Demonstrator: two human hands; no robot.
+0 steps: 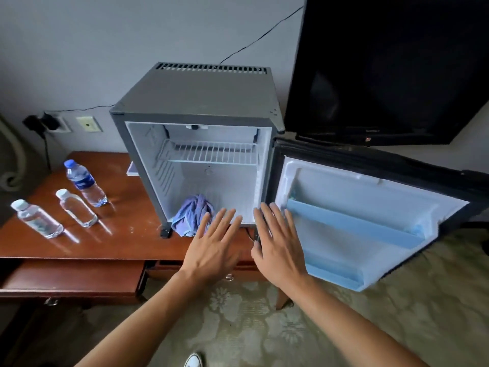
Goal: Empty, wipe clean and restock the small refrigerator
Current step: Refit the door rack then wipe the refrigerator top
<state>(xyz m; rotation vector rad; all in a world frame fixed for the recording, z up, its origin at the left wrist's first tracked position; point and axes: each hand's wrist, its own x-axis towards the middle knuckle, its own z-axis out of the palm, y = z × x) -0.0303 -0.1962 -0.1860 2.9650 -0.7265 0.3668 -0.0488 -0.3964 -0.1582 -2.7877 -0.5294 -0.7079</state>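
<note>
A small grey refrigerator stands on a wooden table, its door swung open to the right. Inside are a white wire shelf and a crumpled blue cloth on the floor at the front left, hanging a little over the edge. Three water bottles stand on the table to the left: one with a blue cap and two with white caps. My left hand and my right hand hover flat with straight fingers in front of the opening, holding nothing.
A black television hangs on the wall right of the fridge, above the open door. Wall sockets with a plug sit at the left. The table has a drawer at the front. Patterned carpet lies below.
</note>
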